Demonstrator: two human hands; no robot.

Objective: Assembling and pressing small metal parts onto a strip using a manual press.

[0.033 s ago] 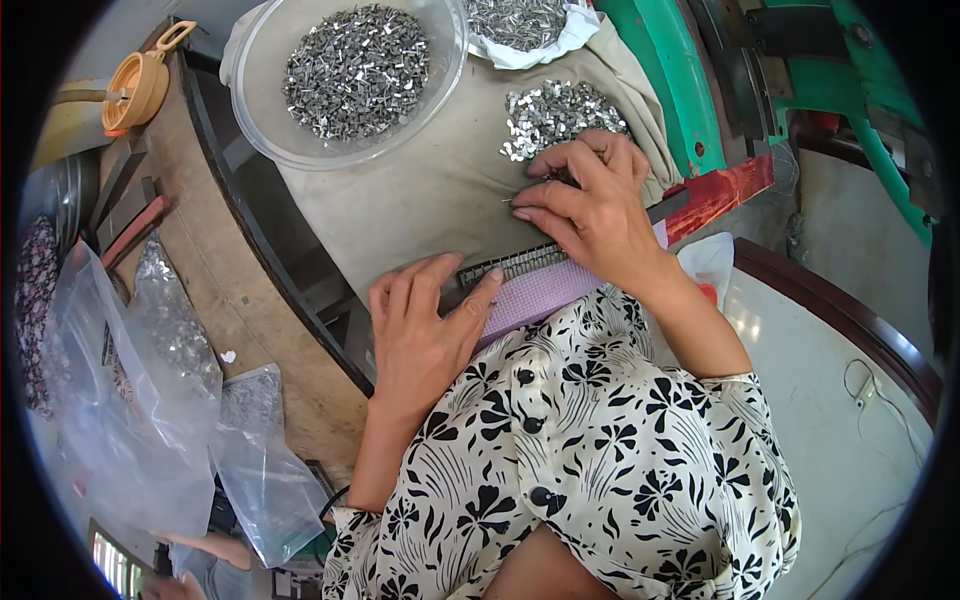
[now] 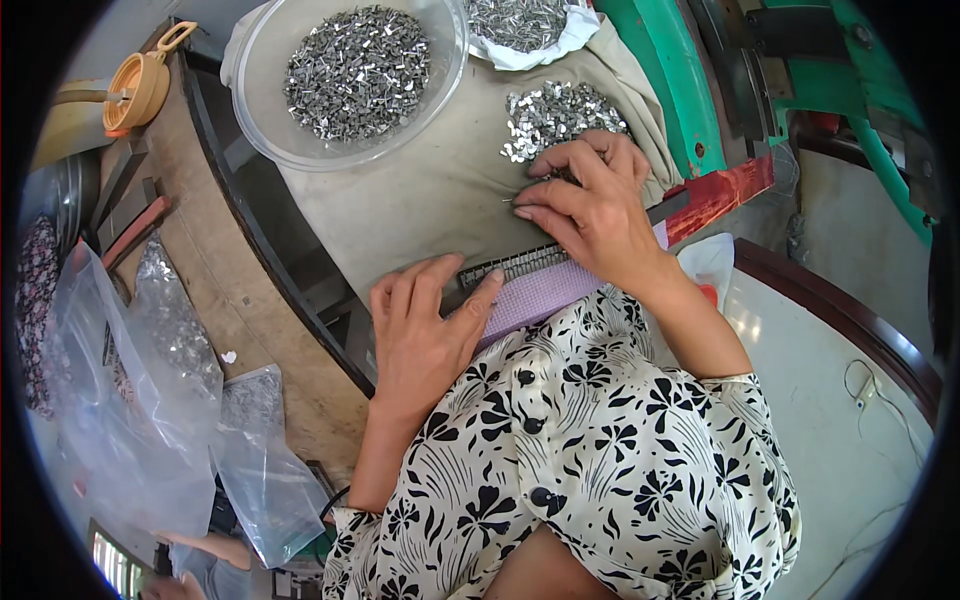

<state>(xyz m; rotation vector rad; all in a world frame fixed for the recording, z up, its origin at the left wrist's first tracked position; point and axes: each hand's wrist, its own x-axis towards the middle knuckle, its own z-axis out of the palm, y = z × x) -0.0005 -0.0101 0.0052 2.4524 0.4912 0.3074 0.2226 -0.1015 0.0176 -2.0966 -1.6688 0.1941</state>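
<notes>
Change since the earlier frame: none of note; both hands remain where they were. Left hand (image 2: 425,325): flat, palm down, fingers spread, pressing the near end of a narrow dark metal rack (image 2: 520,262) against a lilac pad (image 2: 540,295). Right hand (image 2: 590,205): fingers curled together over the rack's far part, fingertips (image 2: 525,212) pinched low at the cloth; whether they grip a piece, cannot tell. Loose pile of small silver metal pieces (image 2: 560,115): on the beige cloth (image 2: 440,200), just beyond the right hand. Clear bowl (image 2: 450,60) of darker pieces: farther back. Clear plastic bags (image 2: 150,400): left, on the bench. Green machine frame (image 2: 680,70): right rear.
</notes>
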